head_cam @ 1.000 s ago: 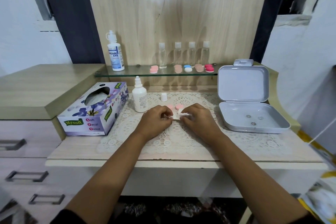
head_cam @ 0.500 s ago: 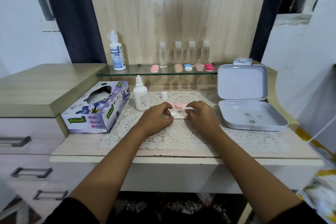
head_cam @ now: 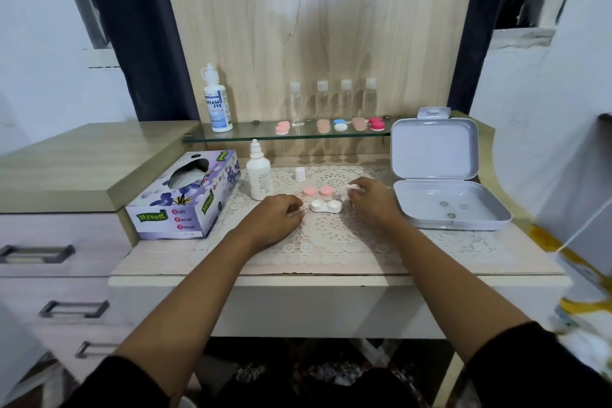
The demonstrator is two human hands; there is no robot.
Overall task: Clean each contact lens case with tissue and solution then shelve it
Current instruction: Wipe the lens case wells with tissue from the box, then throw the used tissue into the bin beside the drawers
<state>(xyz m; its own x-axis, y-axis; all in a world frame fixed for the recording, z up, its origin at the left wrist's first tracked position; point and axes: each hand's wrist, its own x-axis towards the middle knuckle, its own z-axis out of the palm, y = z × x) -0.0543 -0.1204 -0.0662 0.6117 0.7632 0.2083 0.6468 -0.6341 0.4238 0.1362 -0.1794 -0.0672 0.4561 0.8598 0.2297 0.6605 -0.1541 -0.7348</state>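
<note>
I am working at a pale wooden desk point(head_cam: 331, 270). An open white twin-well contact lens case point(head_cam: 326, 206) is lying near its middle on a cream lace mat point(head_cam: 334, 242), and I am placing everything else from that case.

Well to the right of the case, a grey hinged plastic box point(head_cam: 433, 149) is standing open with its lid up. Well to the left, a purple cardboard tissue box point(head_cam: 185, 199) is sitting at an angle.

Behind the case and higher up, a glass shelf point(head_cam: 251, 134) is carrying three kinds of things:
- a tall white solution bottle with a blue label point(head_cam: 217, 103)
- four clear little bottles with white caps point(head_cam: 296, 103)
- a row of closed lens cases in pink, peach, blue-and-white and red point(head_cam: 340, 124)

My left hand point(head_cam: 275, 215) is resting on the mat just left of the case. Its fingers are curling, with a narrow gap between them and the case, and I cannot tell whether it is pinching anything. My right hand point(head_cam: 371, 200) is staying just right of the case, clutching a crumpled white tissue point(head_cam: 352, 188) in its fingers.

Behind and left of the case, a small white dropper bottle point(head_cam: 259, 175) is standing with its nozzle bare. Two round pink lids point(head_cam: 308, 190) are lying side by side just behind the case, not touching it. A small white cap point(head_cam: 300, 174) is standing upright a little further behind the case.
</note>
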